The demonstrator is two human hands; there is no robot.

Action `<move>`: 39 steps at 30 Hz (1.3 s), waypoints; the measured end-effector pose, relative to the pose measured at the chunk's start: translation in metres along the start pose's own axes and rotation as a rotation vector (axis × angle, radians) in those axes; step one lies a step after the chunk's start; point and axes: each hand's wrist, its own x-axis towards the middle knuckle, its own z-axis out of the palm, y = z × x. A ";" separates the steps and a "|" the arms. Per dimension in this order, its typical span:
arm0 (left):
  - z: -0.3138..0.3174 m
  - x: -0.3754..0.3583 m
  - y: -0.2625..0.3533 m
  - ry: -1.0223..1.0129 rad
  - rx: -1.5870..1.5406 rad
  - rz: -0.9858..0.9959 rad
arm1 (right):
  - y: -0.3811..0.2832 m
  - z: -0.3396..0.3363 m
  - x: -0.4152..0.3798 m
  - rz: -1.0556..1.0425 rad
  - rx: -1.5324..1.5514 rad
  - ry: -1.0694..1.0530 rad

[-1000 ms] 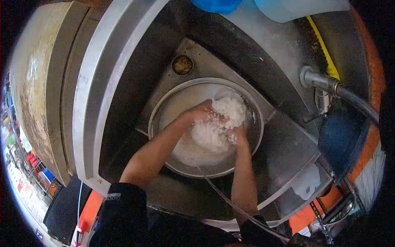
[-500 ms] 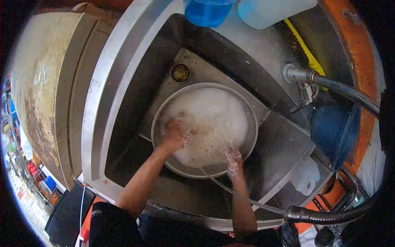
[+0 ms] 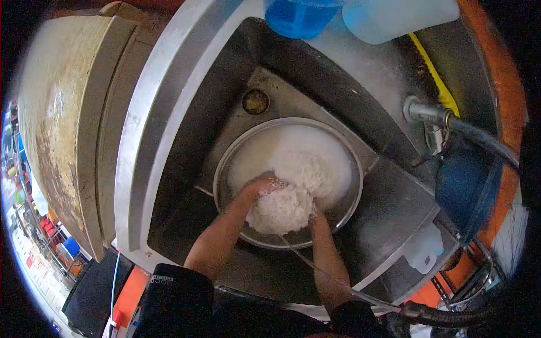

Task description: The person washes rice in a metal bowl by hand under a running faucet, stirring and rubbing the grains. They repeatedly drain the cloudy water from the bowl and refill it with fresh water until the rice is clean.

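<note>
A round metal bowl (image 3: 359, 191) of cloudy white water stands in a steel sink (image 3: 282, 90). White grains like rice (image 3: 284, 208) are heaped above the water in its near half. My left hand (image 3: 264, 185) is at the left of the heap, its fingers mostly buried in the grains. At the heap's right side is my right hand (image 3: 313, 211), its fingers hidden under the grains. A clear hose (image 3: 315, 265) runs over the bowl's near rim beside my right wrist.
A tap (image 3: 431, 112) projects from the right wall, near a dark blue container (image 3: 465, 188). Blue (image 3: 304, 19) and whitish (image 3: 394, 19) containers stand at the top. A translucent jug (image 3: 424, 250) lies lower right. The drain (image 3: 256, 102) lies behind the bowl.
Both hands have moved closer together, and the grains, spread under the water before, are now piled up between them. The whole view has shifted slightly.
</note>
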 end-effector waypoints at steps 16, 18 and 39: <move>0.042 -0.148 0.115 0.239 0.770 0.754 | -0.038 0.037 -0.132 -0.539 -0.473 -0.082; 0.029 -0.146 0.095 0.365 0.779 0.563 | -0.013 0.007 -0.115 -0.622 -0.419 -0.059; 0.035 -0.051 -0.019 -0.005 -0.501 0.258 | 0.024 -0.057 0.012 -0.213 0.008 0.014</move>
